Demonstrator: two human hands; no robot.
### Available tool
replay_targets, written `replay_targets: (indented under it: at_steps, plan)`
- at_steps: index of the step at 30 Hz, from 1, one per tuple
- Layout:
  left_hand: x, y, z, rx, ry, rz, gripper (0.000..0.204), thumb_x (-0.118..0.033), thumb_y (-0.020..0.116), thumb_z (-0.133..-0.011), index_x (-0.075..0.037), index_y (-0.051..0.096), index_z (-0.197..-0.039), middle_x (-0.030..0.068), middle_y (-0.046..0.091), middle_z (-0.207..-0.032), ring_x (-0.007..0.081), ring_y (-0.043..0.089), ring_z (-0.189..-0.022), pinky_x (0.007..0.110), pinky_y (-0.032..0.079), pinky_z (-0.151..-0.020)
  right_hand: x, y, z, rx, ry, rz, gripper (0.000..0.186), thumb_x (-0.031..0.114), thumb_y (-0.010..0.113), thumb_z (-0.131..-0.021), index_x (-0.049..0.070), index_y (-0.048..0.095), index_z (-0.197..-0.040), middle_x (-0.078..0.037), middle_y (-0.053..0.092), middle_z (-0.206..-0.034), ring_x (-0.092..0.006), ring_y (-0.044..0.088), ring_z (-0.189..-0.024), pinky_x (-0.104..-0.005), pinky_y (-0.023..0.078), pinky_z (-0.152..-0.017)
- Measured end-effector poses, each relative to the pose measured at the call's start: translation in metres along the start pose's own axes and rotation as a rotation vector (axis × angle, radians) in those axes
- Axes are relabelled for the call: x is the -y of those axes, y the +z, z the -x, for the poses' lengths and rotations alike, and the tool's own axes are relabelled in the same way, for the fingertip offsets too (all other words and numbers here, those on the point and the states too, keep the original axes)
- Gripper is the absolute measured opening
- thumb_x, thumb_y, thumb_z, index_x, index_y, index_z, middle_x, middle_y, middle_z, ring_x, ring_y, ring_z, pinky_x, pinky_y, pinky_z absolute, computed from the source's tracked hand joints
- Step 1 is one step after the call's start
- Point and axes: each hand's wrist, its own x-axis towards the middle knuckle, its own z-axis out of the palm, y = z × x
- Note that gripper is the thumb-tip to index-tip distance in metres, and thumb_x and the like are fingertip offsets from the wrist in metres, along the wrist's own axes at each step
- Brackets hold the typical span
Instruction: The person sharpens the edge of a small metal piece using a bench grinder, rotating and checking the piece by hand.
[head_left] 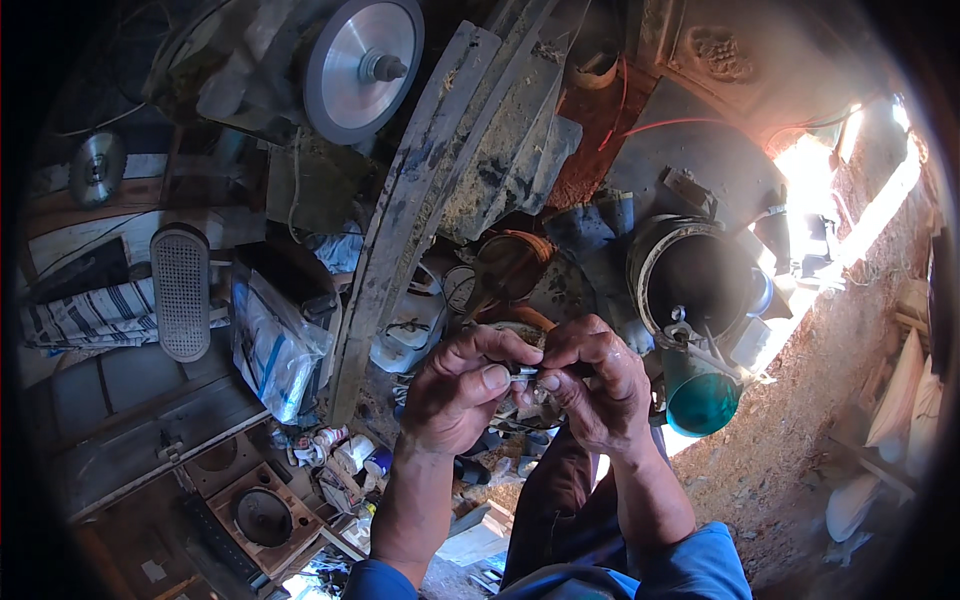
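My left hand [458,388] and my right hand [598,385] meet in front of me, thumbs and forefingers pinched close together. Between the fingertips is a small shiny metal piece [522,375], short and roughly cylindrical; its exact kind is too small to tell. Fingers of both hands touch it, the left from its left end and the right from the other. Some of the piece is covered by the fingers. Below the hands are my dark trouser legs [550,500].
A grinding wheel [345,75] on a spindle stands at the top. Long dirty boards [400,210] slant down the middle. A round metal drum [650,270] and a teal bucket [703,400] are at right. A plastic bag [270,350] and a speaker [262,515] lie left.
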Motion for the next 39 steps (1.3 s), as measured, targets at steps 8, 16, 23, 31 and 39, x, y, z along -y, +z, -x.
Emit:
replay_targets:
  at_steps: [8,16,23,31,39]
  plan:
    - [0.000,-0.003,0.002,-0.027,-0.020,-0.001,0.030,-0.012,0.057,-0.089,0.006,0.060,-0.113,0.0130,0.060,-0.108,0.0154,0.059,-0.087,0.028,0.049,-0.078,-0.005,0.003,0.001,-0.002,-0.010,-0.009,0.014,0.004,0.069,-0.086,0.001,0.058,-0.094,-0.013,0.062,-0.087,-0.0226,0.062,-0.079,-0.0316,0.050,-0.071]
    - [0.003,-0.007,0.003,-0.004,0.001,0.062,0.033,-0.018,0.065,-0.090,0.006,0.060,-0.113,0.0116,0.061,-0.105,0.0156,0.058,-0.084,0.029,0.048,-0.075,0.000,0.005,-0.001,0.006,-0.009,0.013,0.014,0.001,0.069,-0.084,0.001,0.058,-0.093,-0.012,0.062,-0.086,-0.0233,0.062,-0.080,-0.0320,0.049,-0.072]
    - [0.005,-0.020,0.003,0.051,-0.071,0.132,0.032,-0.016,0.075,-0.083,0.001,0.063,-0.108,0.0101,0.061,-0.102,0.0156,0.057,-0.085,0.029,0.047,-0.071,0.004,0.007,-0.001,0.024,0.015,-0.029,0.018,0.002,0.073,-0.080,0.003,0.061,-0.093,-0.008,0.062,-0.086,-0.0238,0.063,-0.081,-0.0338,0.049,-0.070]
    - [0.002,-0.020,0.003,0.030,-0.070,0.176,0.032,-0.015,0.074,-0.084,0.002,0.063,-0.108,0.0118,0.060,-0.104,0.0169,0.058,-0.082,0.030,0.047,-0.070,0.001,0.009,-0.005,0.038,0.043,-0.063,0.016,0.004,0.072,-0.082,0.003,0.061,-0.093,-0.009,0.062,-0.086,-0.0238,0.063,-0.080,-0.0339,0.050,-0.069]
    - [-0.005,-0.019,-0.002,0.110,-0.011,0.210,0.032,-0.015,0.066,-0.090,0.007,0.061,-0.113,0.0126,0.060,-0.107,0.0171,0.062,-0.085,0.031,0.050,-0.074,0.001,0.010,-0.011,0.024,0.081,-0.121,0.016,0.008,0.073,-0.083,0.003,0.062,-0.094,-0.010,0.062,-0.086,-0.0234,0.063,-0.079,-0.0325,0.048,-0.069]
